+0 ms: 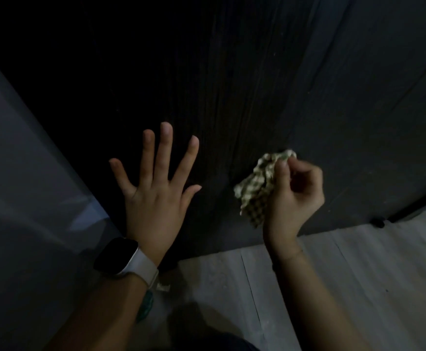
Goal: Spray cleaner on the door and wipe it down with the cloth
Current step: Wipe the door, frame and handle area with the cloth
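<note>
A dark wood-grain door (245,84) fills the upper part of the head view, its bottom edge just above the floor. My left hand (156,188) lies flat on the door's lower part with fingers spread, holding nothing; a white-strapped watch is on that wrist. My right hand (293,196) is closed around a crumpled green-and-white checked cloth (257,188), which is pressed against the lower door to the right of my left hand. No spray bottle is in sight.
A pale grey wall (16,173) runs along the left, meeting the door edge. Light wood-plank flooring (359,274) lies below the door. A small black door stop (378,221) sits at the door's bottom right. The scene is dim.
</note>
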A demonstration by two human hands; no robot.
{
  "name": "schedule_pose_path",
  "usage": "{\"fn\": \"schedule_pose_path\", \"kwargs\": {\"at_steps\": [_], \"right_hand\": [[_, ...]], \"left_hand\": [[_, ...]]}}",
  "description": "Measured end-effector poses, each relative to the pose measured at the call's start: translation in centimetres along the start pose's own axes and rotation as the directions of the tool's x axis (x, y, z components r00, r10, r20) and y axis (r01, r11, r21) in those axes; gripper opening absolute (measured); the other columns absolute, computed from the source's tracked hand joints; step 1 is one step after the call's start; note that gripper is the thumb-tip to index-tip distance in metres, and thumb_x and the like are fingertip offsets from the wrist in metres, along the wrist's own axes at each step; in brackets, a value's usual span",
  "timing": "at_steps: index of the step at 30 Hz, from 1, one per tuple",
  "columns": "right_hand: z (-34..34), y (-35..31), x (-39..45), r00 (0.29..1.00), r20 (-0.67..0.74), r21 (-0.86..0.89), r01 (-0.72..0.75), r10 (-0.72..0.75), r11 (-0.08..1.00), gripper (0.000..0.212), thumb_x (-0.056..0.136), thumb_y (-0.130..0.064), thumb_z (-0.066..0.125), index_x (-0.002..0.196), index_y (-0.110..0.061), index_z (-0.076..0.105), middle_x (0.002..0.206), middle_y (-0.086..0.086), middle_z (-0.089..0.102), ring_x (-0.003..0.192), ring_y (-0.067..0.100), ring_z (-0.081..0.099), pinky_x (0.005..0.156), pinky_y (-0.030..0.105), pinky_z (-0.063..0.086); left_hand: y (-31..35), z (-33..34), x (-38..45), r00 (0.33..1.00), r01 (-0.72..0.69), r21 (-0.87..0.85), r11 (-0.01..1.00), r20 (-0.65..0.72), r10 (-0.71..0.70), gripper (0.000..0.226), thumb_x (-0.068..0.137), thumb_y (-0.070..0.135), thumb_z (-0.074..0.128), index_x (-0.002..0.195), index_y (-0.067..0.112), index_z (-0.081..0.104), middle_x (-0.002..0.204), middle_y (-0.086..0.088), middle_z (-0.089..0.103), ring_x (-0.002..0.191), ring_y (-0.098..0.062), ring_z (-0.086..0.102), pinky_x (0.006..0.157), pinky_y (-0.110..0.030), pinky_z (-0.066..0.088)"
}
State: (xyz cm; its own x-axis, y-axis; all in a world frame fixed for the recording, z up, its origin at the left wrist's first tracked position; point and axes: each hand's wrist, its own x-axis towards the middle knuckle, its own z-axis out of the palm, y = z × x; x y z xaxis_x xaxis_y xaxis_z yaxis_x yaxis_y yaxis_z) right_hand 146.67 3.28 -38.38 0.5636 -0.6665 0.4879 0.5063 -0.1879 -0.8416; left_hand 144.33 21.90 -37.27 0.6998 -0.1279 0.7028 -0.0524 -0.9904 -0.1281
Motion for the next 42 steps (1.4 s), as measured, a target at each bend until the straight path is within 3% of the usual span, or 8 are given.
{"fn": "schedule_pose_path", "kwargs": {"at_steps": [4, 7, 11, 20, 23, 30, 36, 42], "right_hand": [[-0.5, 1.2, -0.7, 0.997, 0.04, -0.014, 0.062, -0.061, 0.998, 0.02, 0.087, 0.004, 0.063, 0.087, -0.016, 0.059, 0.09, 0.022, 0.057, 0.086, 0.025, 0.057, 0.079, 0.028, 0.049], [-3.5, 7.2, -4.4, 0.968, 0.093, -0.181, -0.215, 0.234, 0.96, 0.032, 0.089, 0.002, 0.061, 0.086, -0.029, 0.052, 0.093, 0.017, 0.057, 0.086, 0.026, 0.06, 0.077, 0.035, 0.051], [-6.2, 12.7, -6.8, 0.803, 0.026, -0.346, -0.552, 0.596, 0.759, 0.02, 0.089, 0.002, 0.059, 0.083, -0.015, 0.05, 0.093, 0.02, 0.061, 0.085, 0.03, 0.062, 0.08, 0.056, 0.054], [-4.8, 14.8, -9.8, 0.934, -0.044, -0.453, -0.336, 0.355, 0.826, 0.024, 0.08, 0.014, 0.062, 0.084, -0.01, 0.057, 0.093, 0.008, 0.052, 0.084, 0.014, 0.052, 0.078, 0.041, 0.05], [-1.1, 13.3, -16.1, 0.909, 0.069, -0.399, -0.353, 0.412, 0.846, 0.029, 0.079, 0.016, 0.062, 0.085, -0.013, 0.061, 0.09, -0.006, 0.052, 0.079, -0.003, 0.052, 0.075, 0.026, 0.048], [-0.3, 13.9, -20.0, 0.792, 0.349, -0.411, -0.351, 0.501, 0.841, 0.028, 0.079, 0.013, 0.064, 0.075, -0.015, 0.065, 0.087, -0.007, 0.055, 0.08, 0.003, 0.059, 0.071, 0.015, 0.049], [-7.7, 21.0, -11.6, 0.846, 0.075, -0.605, -0.382, 0.527, 0.699, 0.023, 0.082, 0.016, 0.057, 0.084, -0.007, 0.06, 0.095, 0.007, 0.051, 0.084, 0.024, 0.054, 0.079, 0.045, 0.051], [-4.3, 20.4, -16.3, 0.764, -0.045, -0.611, -0.531, 0.644, 0.587, 0.013, 0.088, 0.004, 0.056, 0.101, 0.004, 0.059, 0.107, 0.022, 0.054, 0.092, 0.026, 0.051, 0.087, 0.037, 0.043]], "left_hand": [[0.0, 0.0, 0.0, 1.0, 0.002, 0.006, 1.0, -0.001, -0.002, 0.096, 0.087, 0.053, 0.057, 0.152, 0.032, -0.01, 0.155, -0.002, -0.033, 0.144, -0.021, -0.027, 0.108, -0.058, -0.018], [0.0, 0.0, 0.0, 1.0, -0.004, 0.013, 1.0, -0.013, 0.004, 0.095, 0.088, 0.053, 0.057, 0.152, 0.032, -0.009, 0.155, -0.002, -0.033, 0.144, -0.021, -0.027, 0.109, -0.057, -0.019], [-0.1, -0.2, 0.1, 1.0, -0.009, -0.006, 1.0, 0.005, 0.009, 0.09, 0.092, 0.052, 0.053, 0.152, 0.032, -0.01, 0.155, -0.002, -0.033, 0.144, -0.021, -0.027, 0.109, -0.056, -0.021], [-1.4, -2.2, -0.8, 0.998, 0.058, -0.16, 0.985, -0.005, -0.06, 0.088, 0.089, 0.037, 0.06, 0.154, 0.034, 0.0, 0.159, -0.006, -0.024, 0.147, -0.026, -0.018, 0.114, -0.049, -0.016], [-1.6, -2.2, -0.7, 0.981, 0.193, -0.12, 0.974, -0.005, -0.195, 0.091, 0.088, 0.042, 0.067, 0.151, 0.023, 0.005, 0.151, -0.02, -0.006, 0.14, -0.04, -0.005, 0.113, -0.056, -0.009], [-1.9, -1.5, -0.2, 0.981, 0.188, -0.125, 0.974, -0.017, -0.191, 0.093, 0.086, 0.047, 0.068, 0.147, 0.015, 0.006, 0.144, -0.025, -0.002, 0.133, -0.047, 0.0, 0.106, -0.066, 0.001], [-2.1, -1.7, -0.1, 0.983, 0.179, -0.183, 0.967, -0.015, -0.185, 0.1, 0.079, 0.044, 0.074, 0.144, 0.018, 0.003, 0.141, -0.026, -0.003, 0.13, -0.048, -0.002, 0.105, -0.066, -0.001], [-2.1, -1.9, 0.1, 0.98, 0.196, -0.188, 0.962, 0.009, -0.198, 0.102, 0.075, 0.042, 0.079, 0.144, 0.011, 0.012, 0.142, -0.025, -0.002, 0.131, -0.048, -0.001, 0.105, -0.065, 0.001]]}}
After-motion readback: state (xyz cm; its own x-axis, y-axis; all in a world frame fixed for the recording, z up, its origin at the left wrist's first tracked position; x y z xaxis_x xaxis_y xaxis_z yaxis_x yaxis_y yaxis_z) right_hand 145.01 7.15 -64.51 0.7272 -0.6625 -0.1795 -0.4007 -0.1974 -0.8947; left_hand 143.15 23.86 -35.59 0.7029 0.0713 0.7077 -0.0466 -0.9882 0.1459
